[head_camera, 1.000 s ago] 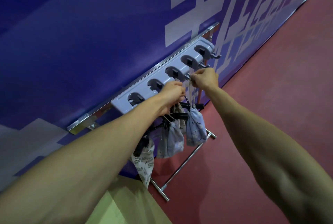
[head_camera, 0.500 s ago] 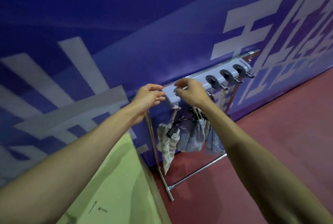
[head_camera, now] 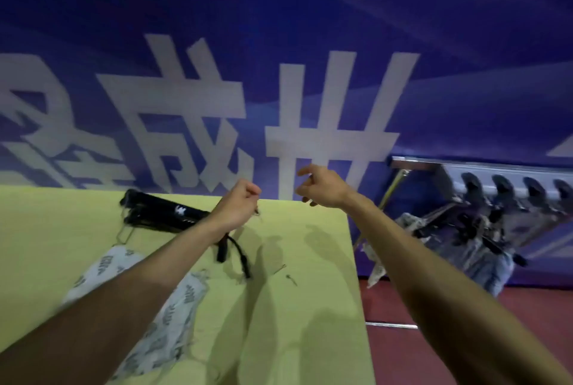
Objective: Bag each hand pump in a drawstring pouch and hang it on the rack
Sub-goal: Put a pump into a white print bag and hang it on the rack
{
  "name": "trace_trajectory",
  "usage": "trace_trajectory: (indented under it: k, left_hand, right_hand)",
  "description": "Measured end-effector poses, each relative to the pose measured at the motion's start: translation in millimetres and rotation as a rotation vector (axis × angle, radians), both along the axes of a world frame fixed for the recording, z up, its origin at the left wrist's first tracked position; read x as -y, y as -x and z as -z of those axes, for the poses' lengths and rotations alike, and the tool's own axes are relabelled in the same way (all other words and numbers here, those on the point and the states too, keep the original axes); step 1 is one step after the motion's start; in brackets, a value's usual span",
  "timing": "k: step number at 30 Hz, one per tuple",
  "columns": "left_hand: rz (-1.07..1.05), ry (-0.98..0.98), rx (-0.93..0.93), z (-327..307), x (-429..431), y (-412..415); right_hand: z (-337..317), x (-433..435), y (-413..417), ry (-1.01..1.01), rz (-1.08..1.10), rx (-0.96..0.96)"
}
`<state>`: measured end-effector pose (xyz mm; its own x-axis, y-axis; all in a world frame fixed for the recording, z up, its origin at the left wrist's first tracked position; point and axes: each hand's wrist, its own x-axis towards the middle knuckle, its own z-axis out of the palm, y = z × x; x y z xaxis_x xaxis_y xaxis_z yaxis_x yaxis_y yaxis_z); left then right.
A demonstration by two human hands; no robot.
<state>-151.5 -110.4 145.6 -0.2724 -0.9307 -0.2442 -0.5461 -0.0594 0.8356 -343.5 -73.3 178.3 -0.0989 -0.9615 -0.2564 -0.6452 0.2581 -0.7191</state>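
Both hands have come away from the rack (head_camera: pixel 459 169) and now hover over the table (head_camera: pixel 310 307), with the rack off to the right. The left hand (head_camera: pixel 237 209) is curled into a fist; whether its grip pinches anything I cannot tell. The right hand (head_camera: pixel 322 188) has its fingers loosely spread, its grip on nothing.

Several filled bags (head_camera: pixel 486 260) already hang from the rack's hooks, so that part looks done. What seems left is the black hand pump (head_camera: pixel 161 214), possibly two lying together, at the far side of the table just beyond the left hand. An empty printed pouch (head_camera: pixel 183 298) lies flat nearer, partly under the left forearm.

The pump lies flat, its long axis running left to right along the table's far edge. Its hose (head_camera: pixel 238 253) trails from the right end back toward the person.
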Motion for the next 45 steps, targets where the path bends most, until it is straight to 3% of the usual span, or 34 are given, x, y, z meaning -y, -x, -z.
trace_trajectory:
  k: [6, 12, 19, 25, 35, 40, 45]
  left_hand:
    - [-0.097, -0.108, 0.013, 29, -9, -121]
    - [-0.074, -0.237, 0.094, 64, -31, -199]
    - [-0.08, -0.351, 0.135, 121, -48, -210]
    - [-0.043, -0.364, 0.318, 163, -60, -198]
    - [0.062, -0.182, 0.599, 197, -69, -178]
    - [0.032, -0.139, 0.513, 187, -58, -166]
    - [-0.061, -0.278, 0.279, 178, -52, -149]
  right_hand:
    - [26, 24, -115, -0.097, -0.172, -0.096]
    - [55, 30, -176, -0.158, -0.316, -0.213]
    - [89, 39, -193, -0.211, -0.367, -0.224]
    - [123, 44, -183, -0.263, -0.415, -0.259]
    - [165, 58, -129, -0.108, -0.032, -0.188]
    - [198, 43, -98, -0.253, 0.007, -0.285]
    - [226, 24, -82, -0.33, -0.117, -0.42]
